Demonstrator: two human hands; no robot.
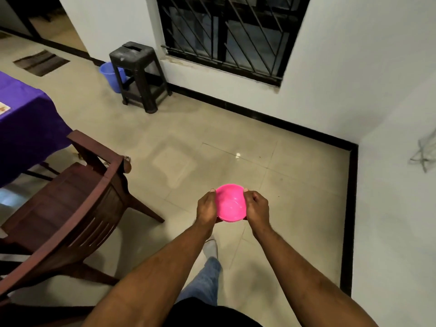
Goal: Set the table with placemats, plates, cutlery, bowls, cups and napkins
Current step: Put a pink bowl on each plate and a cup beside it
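You've got the pink bowl (230, 204) out in front of you over the floor, left hand (207, 206) and right hand (256, 206) each curled round its sides, thumbs on the rim. Chair (70, 208) at your left; beyond it the purple table (21, 114), well apart, showing one placemat corner (3, 108). Most of the setting looks left to do.

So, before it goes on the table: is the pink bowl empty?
Empty: the bowl's bare pink inside shows, held between the left hand and right hand.
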